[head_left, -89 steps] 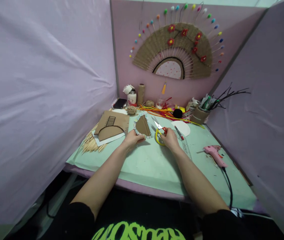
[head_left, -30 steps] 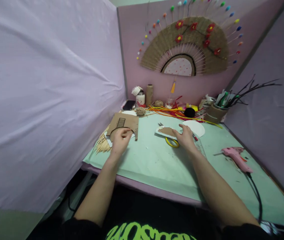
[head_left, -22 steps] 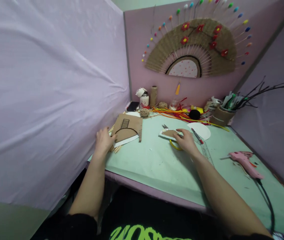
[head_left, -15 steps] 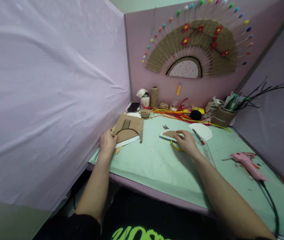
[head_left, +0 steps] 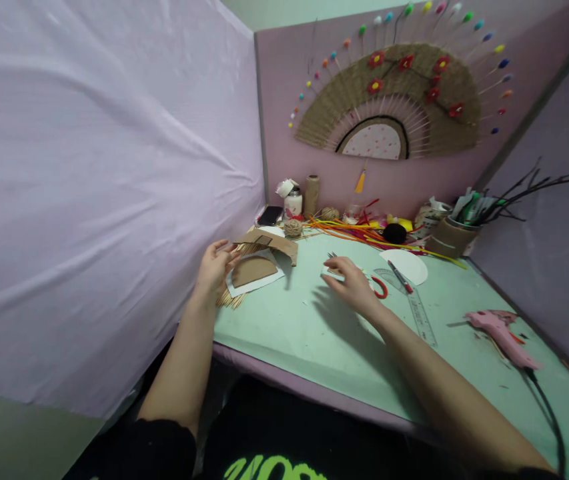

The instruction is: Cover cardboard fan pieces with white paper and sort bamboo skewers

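My left hand (head_left: 214, 267) pinches the left edge of a brown cardboard sheet (head_left: 270, 241), which is lifted and tilted off the table. Below it, a half-round cardboard piece (head_left: 255, 271) lies on white paper (head_left: 242, 289), with thin wooden sticks (head_left: 231, 300) under and around it. My right hand (head_left: 349, 283) hovers over the table with its fingers apart, casting a shadow. Partly hidden behind it are a small white-edged cardboard piece (head_left: 333, 271) and scissors with a red handle loop (head_left: 380, 287).
To the right lie a clear ruler (head_left: 421, 317), a pen (head_left: 400, 277), a white paper half-round (head_left: 409, 265) and a pink glue gun (head_left: 501, 333) with its cord. Pipe cleaners (head_left: 349, 231), twine balls (head_left: 293, 229) and a pot of pens and twigs (head_left: 451, 237) line the back.
My left hand has lifted the cardboard sheet, uncovering the half-round piece on white paper. My right hand has let go of the small cardboard piece and moved left; the scissors' red handle now shows.
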`<state>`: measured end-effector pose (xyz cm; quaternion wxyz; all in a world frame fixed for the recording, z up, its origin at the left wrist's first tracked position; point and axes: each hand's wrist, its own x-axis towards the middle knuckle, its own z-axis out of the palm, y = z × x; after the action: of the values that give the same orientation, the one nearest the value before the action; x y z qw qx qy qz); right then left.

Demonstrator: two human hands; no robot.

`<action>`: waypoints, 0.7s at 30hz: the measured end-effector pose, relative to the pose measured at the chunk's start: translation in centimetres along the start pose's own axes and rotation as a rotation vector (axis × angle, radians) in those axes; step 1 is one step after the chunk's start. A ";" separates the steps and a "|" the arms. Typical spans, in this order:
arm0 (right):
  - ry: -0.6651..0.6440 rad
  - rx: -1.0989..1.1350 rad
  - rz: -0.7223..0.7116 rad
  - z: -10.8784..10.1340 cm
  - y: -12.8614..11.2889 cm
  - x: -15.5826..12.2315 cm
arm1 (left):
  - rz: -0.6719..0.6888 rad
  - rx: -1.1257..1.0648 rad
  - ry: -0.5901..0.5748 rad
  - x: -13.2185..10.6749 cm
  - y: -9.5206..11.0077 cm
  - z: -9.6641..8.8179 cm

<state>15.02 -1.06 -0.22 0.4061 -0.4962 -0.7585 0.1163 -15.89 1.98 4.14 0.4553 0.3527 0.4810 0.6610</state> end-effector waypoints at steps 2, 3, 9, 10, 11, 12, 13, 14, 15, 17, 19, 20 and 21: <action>-0.138 -0.069 -0.124 1.1 -2.5 0.9 | -0.015 0.021 -0.039 -0.2 0.3 -0.4; -0.195 -0.121 -0.142 1.8 -3.6 1.4 | -0.017 0.033 -0.051 -0.3 0.5 -0.6; -0.429 -0.380 0.114 5.7 -7.0 2.6 | 0.052 0.168 -0.131 0.3 0.8 -1.1; -0.429 -0.384 0.090 5.9 -7.2 2.4 | 0.094 0.214 -0.159 0.5 0.7 -1.1; -0.437 -0.377 0.050 5.9 -7.3 2.3 | 0.140 0.265 -0.179 0.7 0.7 -1.1; -0.460 -0.366 -0.001 5.8 -7.5 2.1 | 0.180 0.317 -0.191 0.9 0.6 -1.0; -0.496 -0.357 -0.055 5.6 -7.6 1.9 | 0.214 0.363 -0.188 1.2 0.5 -0.8; -0.537 -0.354 -0.108 5.5 -7.7 1.7 | 0.240 0.400 -0.172 1.4 0.5 -0.6; -0.577 -0.367 -0.150 5.5 -7.9 1.6 | 0.258 0.434 -0.149 1.7 0.4 -0.4; -0.630 -0.443 -0.187 5.9 -8.0 1.8 | 0.291 0.516 -0.095 2.2 0.4 0.1; -0.639 -0.554 -0.169 6.8 -8.1 2.3 | 0.344 0.605 -0.058 2.9 0.4 0.5; -0.626 -0.603 -0.146 7.5 -8.1 2.8 | 0.375 0.641 -0.051 3.1 0.3 0.6; -0.606 -0.640 -0.112 8.1 -8.1 3.2 | 0.406 0.669 -0.048 3.4 0.3 0.7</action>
<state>3.19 -0.36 0.85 -0.0030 -0.4985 -0.8668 -0.0065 -16.52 5.36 4.71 0.1861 0.5849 0.5798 0.5358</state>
